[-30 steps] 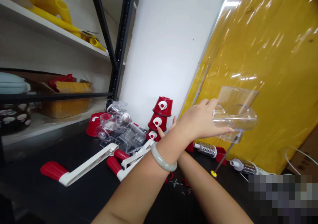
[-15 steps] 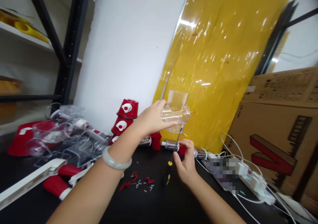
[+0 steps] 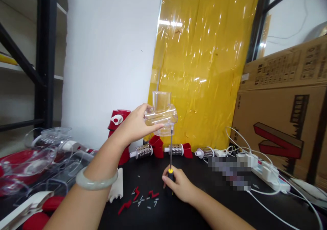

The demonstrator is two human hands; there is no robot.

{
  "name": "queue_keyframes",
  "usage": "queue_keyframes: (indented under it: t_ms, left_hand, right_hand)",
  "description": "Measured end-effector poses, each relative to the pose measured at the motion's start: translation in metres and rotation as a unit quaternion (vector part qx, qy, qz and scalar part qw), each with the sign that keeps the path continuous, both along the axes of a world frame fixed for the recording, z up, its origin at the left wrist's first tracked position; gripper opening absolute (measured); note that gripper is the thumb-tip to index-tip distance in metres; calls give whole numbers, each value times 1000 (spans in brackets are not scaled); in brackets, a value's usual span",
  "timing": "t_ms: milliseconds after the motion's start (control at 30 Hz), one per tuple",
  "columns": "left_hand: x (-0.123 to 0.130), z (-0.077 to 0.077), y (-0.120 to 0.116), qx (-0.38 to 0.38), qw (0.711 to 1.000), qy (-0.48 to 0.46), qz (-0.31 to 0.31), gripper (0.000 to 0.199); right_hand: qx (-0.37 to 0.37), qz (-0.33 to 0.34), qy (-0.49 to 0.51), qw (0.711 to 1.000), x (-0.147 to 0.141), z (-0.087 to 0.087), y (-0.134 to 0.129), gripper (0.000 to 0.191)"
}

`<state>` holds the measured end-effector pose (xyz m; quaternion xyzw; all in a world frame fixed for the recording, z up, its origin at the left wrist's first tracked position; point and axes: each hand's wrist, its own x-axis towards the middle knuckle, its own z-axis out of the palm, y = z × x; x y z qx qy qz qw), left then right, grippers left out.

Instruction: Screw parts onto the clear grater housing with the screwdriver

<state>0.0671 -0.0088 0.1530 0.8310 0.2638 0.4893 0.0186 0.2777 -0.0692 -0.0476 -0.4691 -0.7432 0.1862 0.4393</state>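
My left hand (image 3: 139, 122) grips a clear plastic grater housing (image 3: 163, 114) by its left end, raised above the black table. Below it, my right hand (image 3: 178, 185) is closed around the black and yellow handle of a screwdriver (image 3: 171, 151). The screwdriver stands upright, and its tip meets the underside of the housing near the right edge. Small red plastic pieces (image 3: 153, 194) and several little grey bits (image 3: 141, 200) lie on the table left of my right hand.
Metal grater drums (image 3: 144, 150) and red parts (image 3: 156, 146) line the back. Stacked red bases (image 3: 119, 119) stand behind my left arm. Clear housings (image 3: 61, 162) pile up at left. A power strip (image 3: 278, 182) with white cables and a large carton (image 3: 273, 121) are at right.
My right hand has moved down from the screwdriver's shaft and closed on its handle. The screwdriver has gone from leaning to upright. The whole view has shifted, with the housing still in my left hand.
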Motion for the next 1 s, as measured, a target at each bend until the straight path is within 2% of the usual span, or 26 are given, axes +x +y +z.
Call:
queue_keyframes:
  t_ms: [300, 1000]
  left_hand:
    - [-5, 7, -16, 26, 999, 15, 16, 60]
    - [-2, 8, -15, 34, 999, -21, 15, 67]
  right_hand:
    - [-3, 14, -19, 1000, -1, 1, -3, 30]
    - [-33, 14, -29, 999, -2, 6, -6, 23]
